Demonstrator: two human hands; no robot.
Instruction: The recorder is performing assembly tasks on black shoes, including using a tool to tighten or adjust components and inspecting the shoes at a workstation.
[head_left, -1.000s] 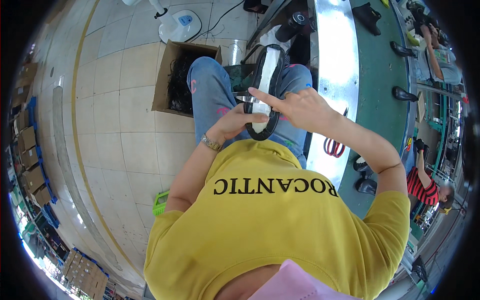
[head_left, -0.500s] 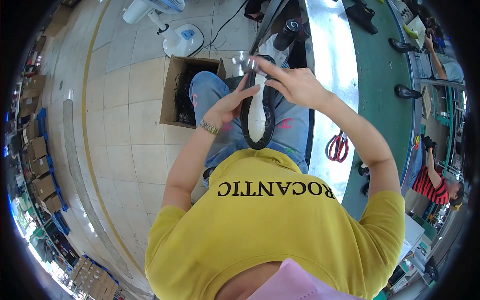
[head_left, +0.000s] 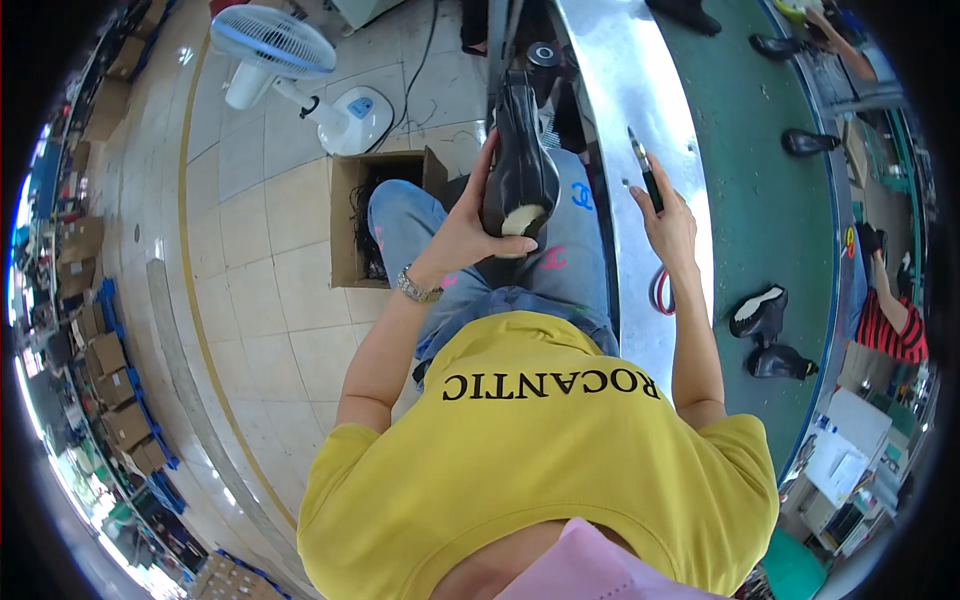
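Note:
My left hand [head_left: 470, 230] is wrapped around a glossy black shoe [head_left: 520, 165] held upright above my lap. The thumb lies across its near end, beside a bare whitish patch. My right hand [head_left: 668, 222], over the metal bench strip, grips a slim tool with a dark handle [head_left: 653, 186] and a narrow metal tip pointing away from me. What kind of tool it is cannot be made out. Red-handled scissors [head_left: 662, 291] lie on the strip, partly hidden by my right forearm.
A carton of black scraps [head_left: 346, 232] stands by my left knee, with a white fan [head_left: 352, 118] beyond it. To the right of the metal strip [head_left: 640, 60], more black shoes [head_left: 778, 361] rest on a green conveyor belt [head_left: 752, 220]. Co-workers sit along its far side.
The shoe has turned from its white sole to its black upper. My right hand has left the shoe and a shiny metal object, moved right and taken hold of the slim tool.

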